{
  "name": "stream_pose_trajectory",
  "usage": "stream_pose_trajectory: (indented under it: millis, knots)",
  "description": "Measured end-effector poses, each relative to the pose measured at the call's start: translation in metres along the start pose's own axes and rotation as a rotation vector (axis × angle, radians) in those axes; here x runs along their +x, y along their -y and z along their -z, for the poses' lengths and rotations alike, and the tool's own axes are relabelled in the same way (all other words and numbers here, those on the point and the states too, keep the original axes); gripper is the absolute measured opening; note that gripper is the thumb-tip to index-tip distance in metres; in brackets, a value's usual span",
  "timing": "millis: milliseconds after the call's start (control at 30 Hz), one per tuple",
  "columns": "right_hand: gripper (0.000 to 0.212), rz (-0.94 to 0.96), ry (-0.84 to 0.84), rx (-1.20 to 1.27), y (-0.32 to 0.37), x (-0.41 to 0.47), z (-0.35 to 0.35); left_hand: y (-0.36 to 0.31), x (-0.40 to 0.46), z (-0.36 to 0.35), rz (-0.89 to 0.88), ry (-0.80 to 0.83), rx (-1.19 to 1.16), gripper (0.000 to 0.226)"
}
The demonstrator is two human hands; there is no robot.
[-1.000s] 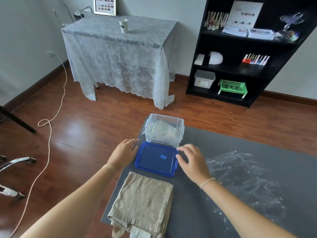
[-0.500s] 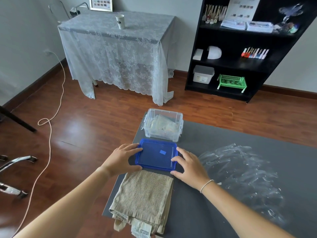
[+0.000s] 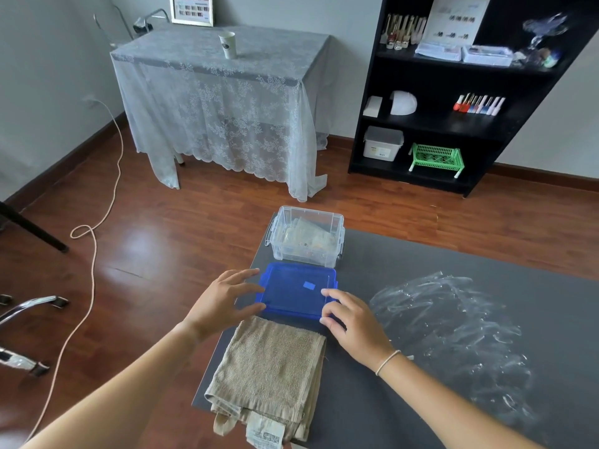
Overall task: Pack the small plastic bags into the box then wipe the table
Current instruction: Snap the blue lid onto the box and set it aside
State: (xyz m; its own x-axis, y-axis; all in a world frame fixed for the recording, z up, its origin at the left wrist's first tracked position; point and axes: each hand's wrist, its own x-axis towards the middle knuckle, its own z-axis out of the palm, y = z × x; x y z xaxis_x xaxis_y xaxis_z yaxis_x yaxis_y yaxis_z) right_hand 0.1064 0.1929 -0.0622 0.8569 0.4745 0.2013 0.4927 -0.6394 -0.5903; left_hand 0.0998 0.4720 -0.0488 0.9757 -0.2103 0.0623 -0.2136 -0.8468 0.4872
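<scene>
While the folded towel (image 3: 269, 364) waits nearest to me on the dark surface (image 3: 372, 400), I judge the wiping is not started. Just beyond it, at 12 o'clock, lies the blue lid (image 3: 296, 291); my left hand (image 3: 223, 299) and right hand (image 3: 351, 319) pinch its two sides. Farther at 12 o'clock stands the clear box (image 3: 306, 236), open, with some bags inside. At 2 o'clock, many plastic bags (image 3: 453, 328) lie unpacked.

Nail salon: polish-stocked shelf (image 3: 453, 92), nail lamp (image 3: 403, 103).
</scene>
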Motion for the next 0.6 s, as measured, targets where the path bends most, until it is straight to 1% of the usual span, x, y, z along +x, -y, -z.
stream_pose_trajectory:
  millis: [67,167,233,433,533,600]
  knots:
    - [0.009,-0.011,-0.038,0.044,0.006,0.005,0.007,-0.007,0.001,0.006,-0.047,-0.064,0.004,0.029]
    - [0.008,-0.028,-0.090,0.123,0.015,0.014,0.019,-0.020,0.005,0.015,-0.120,-0.137,-0.023,0.045]
    - [0.007,-0.034,-0.133,0.187,0.022,0.021,0.028,-0.029,0.008,0.020,-0.168,-0.180,-0.053,0.048]
    - [0.007,-0.028,-0.181,0.354,0.035,0.039,0.053,-0.050,0.019,0.031,-0.302,-0.268,-0.063,0.035]
    - [0.006,-0.051,-0.203,0.420,0.034,0.046,0.062,-0.057,0.028,0.042,-0.330,-0.331,-0.069,0.033]
    - [0.011,-0.072,-0.216,0.457,0.032,0.051,0.066,-0.062,0.037,0.049,-0.335,-0.345,-0.083,0.034]
